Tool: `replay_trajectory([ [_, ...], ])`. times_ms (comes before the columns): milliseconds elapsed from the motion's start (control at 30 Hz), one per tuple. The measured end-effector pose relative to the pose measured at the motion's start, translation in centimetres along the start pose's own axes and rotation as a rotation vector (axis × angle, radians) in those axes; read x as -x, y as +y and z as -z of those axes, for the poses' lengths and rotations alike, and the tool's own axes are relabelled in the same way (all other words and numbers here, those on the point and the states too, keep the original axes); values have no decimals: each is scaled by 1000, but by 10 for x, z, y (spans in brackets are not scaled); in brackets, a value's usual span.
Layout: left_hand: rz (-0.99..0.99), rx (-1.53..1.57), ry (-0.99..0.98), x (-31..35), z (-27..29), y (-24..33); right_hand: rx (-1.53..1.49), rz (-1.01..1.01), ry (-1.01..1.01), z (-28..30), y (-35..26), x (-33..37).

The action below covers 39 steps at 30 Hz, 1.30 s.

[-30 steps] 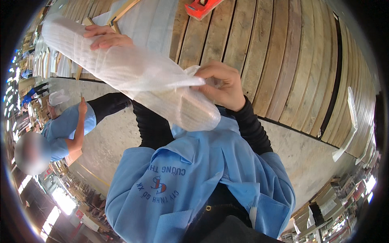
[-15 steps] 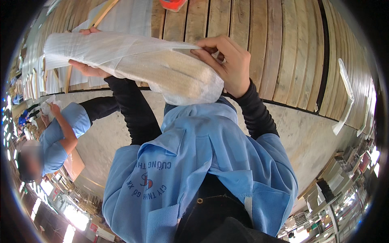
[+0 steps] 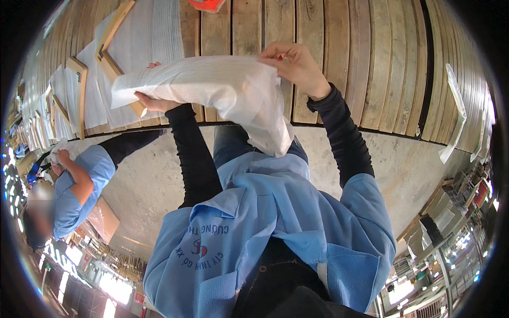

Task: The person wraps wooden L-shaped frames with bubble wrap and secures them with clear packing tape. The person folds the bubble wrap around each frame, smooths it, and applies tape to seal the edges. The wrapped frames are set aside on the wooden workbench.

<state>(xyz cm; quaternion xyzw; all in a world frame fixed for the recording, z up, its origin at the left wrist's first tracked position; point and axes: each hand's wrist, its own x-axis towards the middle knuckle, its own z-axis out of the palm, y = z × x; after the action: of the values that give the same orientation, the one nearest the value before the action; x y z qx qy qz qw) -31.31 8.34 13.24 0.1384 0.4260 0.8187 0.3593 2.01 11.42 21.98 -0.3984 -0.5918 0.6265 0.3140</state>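
Observation:
An angled piece wrapped in translucent white foam sheet [image 3: 212, 79] is held above the front edge of a slatted wooden table [image 3: 366, 63]. Its long arm runs left to right, and the shorter arm bends down toward my lap at the right. My left hand [image 3: 155, 104] is closed around the left end, thumb below and fingertips showing on the far side. At the upper right corner, my right hand [image 3: 301, 70] pinches the edge of the foam sheet. What lies inside the wrap is mostly hidden; a pale wood tone shows through faintly.
Flat foam sheets [image 3: 154, 34] and angled wooden pieces [image 3: 80, 87] lie on the table at the left. An orange object [image 3: 208, 4] sits at the far edge. A foam strip [image 3: 454, 114] hangs over the right side. A co-worker in blue [image 3: 87, 177] stands at the left.
The wrapped piece has turned, its short arm now pointing down toward me. My left hand has moved right with it; my right hand has shifted slightly right, still pinching the foam edge.

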Motion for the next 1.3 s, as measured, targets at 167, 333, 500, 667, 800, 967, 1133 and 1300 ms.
replay_trajectory([
  [167, 179, -27, 256, 21, 25, -34, -30, 21, 237, -14, 75, -17],
  [333, 144, -49, 291, -5, 53, -63, 263, 65, 238, -11, 94, -62],
  [500, 144, -90, 373, -11, 51, -81, 317, -56, 79, 19, 149, -109],
  [667, 299, -177, 450, -12, 43, -66, 91, -333, 19, 24, 161, -130],
  [800, 616, -730, 704, -4, 49, -2, -176, -402, -95, 39, 169, -130],
  [967, -145, -1411, -550, 19, -100, -9, -383, -474, -198, 50, 153, -124],
  [1133, -100, -1715, -1411, 5, -160, -61, -257, -455, -88, 44, 132, -120],
  [1300, -216, -1670, -1601, -11, -146, -95, 26, -253, 282, 47, 116, -135],
])
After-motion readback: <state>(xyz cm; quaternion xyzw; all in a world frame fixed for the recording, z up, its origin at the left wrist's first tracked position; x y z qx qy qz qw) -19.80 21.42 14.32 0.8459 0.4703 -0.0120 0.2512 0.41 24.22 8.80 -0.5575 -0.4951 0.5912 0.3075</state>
